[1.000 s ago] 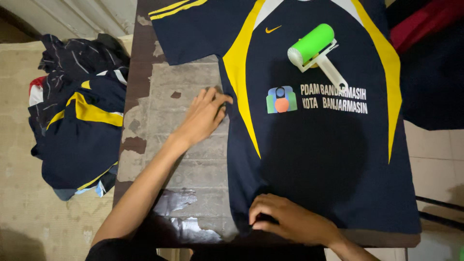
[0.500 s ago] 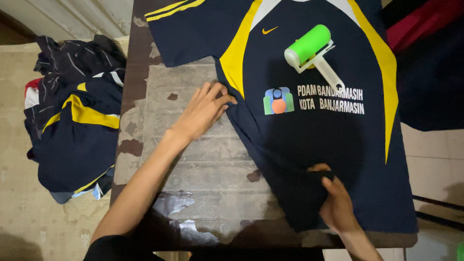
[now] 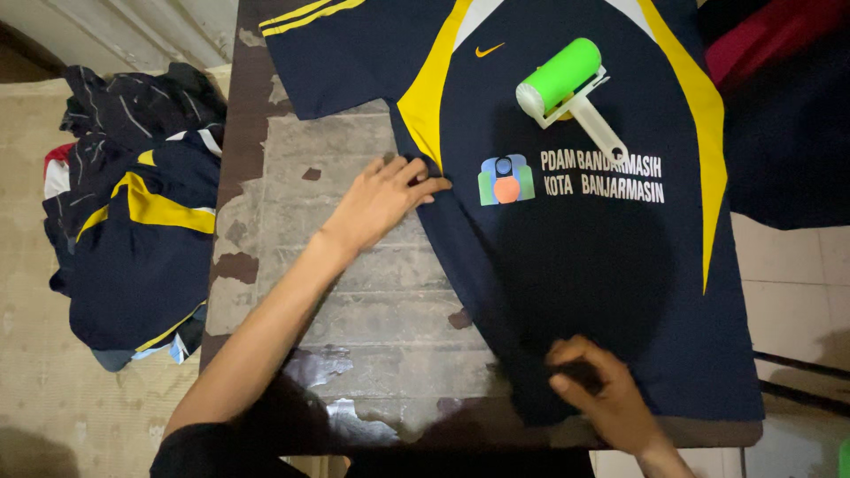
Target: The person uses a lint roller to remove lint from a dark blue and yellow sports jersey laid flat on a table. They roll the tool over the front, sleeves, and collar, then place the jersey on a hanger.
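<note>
This is looking like a plain room in a home or a small garment workroom, set up for handling clothes. A worn table, its grey covering peeling away in patches, is serving as the work surface, and a navy and yellow sports jersey is lying spread across it with a green lint roller resting on top. A heap of similar jerseys is sitting on the beige floor beside it (more dark and red fabric is showing at the right edge).
</note>
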